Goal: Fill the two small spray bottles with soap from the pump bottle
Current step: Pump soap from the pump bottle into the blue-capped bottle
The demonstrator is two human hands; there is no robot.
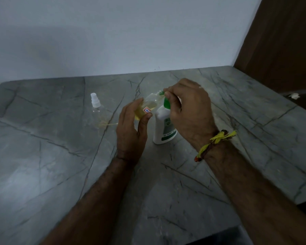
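Note:
A white pump bottle [164, 126] with a green pump head and green label stands on the grey marble counter [60, 165]. My right hand [187, 110] rests over the pump head with fingers closed on it. My left hand [132, 124] holds a small clear spray bottle [149, 106], tilted, its open neck at the green nozzle. Yellowish soap lies in its lower part, and a small white-and-red sticker faces me. A second small clear spray bottle [96, 107] with a white spray cap stands upright to the left, apart from both hands.
A thin yellowish streak [108, 124] lies on the counter next to the capped bottle. The counter meets a pale wall at the back and a brown panel [281, 41] at the right. A small white scrap [294, 96] sits beyond the right edge.

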